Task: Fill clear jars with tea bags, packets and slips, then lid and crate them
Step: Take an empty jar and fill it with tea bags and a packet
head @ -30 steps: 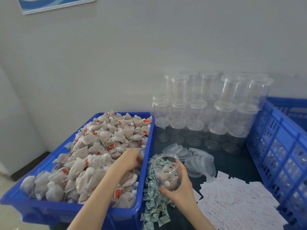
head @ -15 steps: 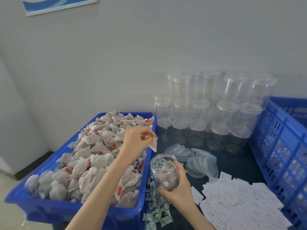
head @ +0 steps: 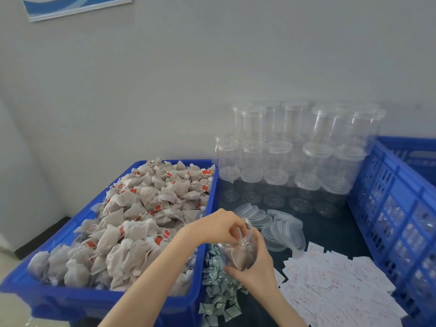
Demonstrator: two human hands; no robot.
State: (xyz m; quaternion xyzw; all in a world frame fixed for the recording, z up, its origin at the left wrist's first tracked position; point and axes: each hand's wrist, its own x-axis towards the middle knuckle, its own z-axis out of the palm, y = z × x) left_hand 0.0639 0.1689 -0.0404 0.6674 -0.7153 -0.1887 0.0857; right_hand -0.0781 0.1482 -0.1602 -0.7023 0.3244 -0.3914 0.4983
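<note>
Right hand (head: pixel 253 267) cups clear plastic jar (head: pixel 238 249); left hand (head: pixel 219 226) fingertips pinch soft mesh tea bag (head: pixel 239 257) at its mouth.

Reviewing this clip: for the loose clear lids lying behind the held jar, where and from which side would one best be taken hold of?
Judging by their pose, take the nearest lid by its raised rim, coming from above and the near side. The lids lean overlapping in rows on the dark table, so each upper edge stands free while the faces are covered by neighbours. The right hand holds the jar just in front.
</note>
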